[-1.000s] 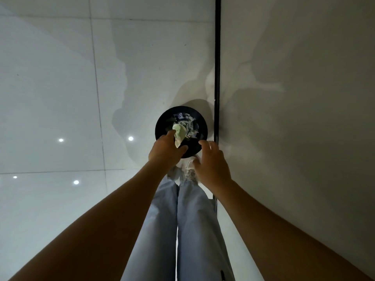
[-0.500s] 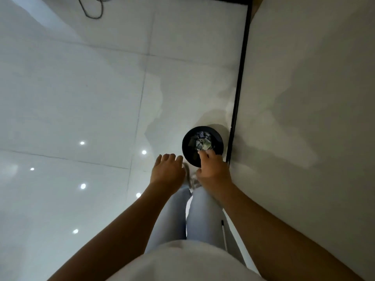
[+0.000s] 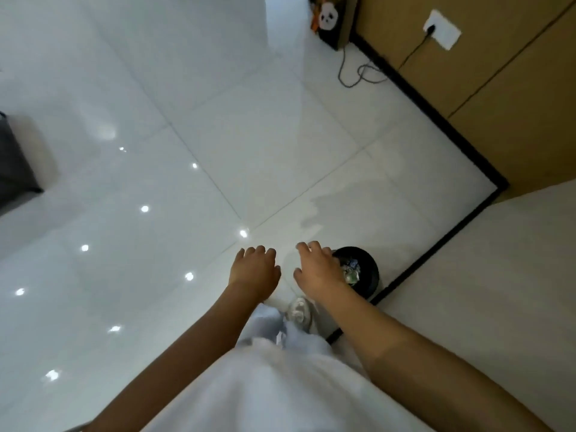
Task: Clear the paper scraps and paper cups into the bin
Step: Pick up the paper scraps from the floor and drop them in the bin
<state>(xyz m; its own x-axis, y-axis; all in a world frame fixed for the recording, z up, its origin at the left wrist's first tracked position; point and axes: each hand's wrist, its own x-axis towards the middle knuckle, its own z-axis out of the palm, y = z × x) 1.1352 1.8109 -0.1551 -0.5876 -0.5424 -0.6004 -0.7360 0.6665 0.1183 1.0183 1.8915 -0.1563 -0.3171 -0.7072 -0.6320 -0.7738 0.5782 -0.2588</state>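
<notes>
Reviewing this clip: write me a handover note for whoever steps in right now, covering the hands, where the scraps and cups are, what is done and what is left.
Left hand: holds nothing, fingers loosely curled, over the white tile floor.
Right hand: holds nothing, fingers relaxed, beside the rim of the black bin.
Bin: stands on the floor by the black skirting, near the person's shoe. Crumpled paper scraps lie inside it.
Done: the scraps in view are binned.
Left: no loose scraps or paper cups show on the floor in this view; whether cups are in the bin cannot be told. Check the spots outside this view.
</notes>
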